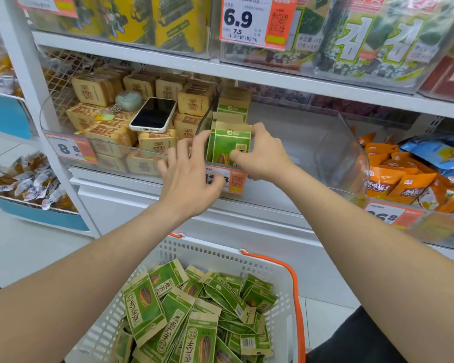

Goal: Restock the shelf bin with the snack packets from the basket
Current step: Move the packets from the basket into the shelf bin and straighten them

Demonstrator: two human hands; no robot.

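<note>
Nearest you, at 6 o'clock, the white slotted plastic basket with orange handles [278, 273] holds a loose heap of green-and-tan paper snack packets [194, 318], lying at all angles. Above it, your left hand [189, 176] hovers at the front lip of the clear plastic shelf bin [333, 153], fingers spread and holding nothing, its fingertips just beside the left edge of the front upright green packet [227, 146]. At 1 o'clock from that hand, your right hand [262, 153] is pinched on the packet's right edge, thumb across its face. The packet stands at the head of a short row against the bin's left wall (the rest of the bin is bare). Farther back, at 11 o'clock, a white-cased smartphone [154, 115] lies face up on tan wrapped cakes [102, 132] in the neighbouring bin.
</note>
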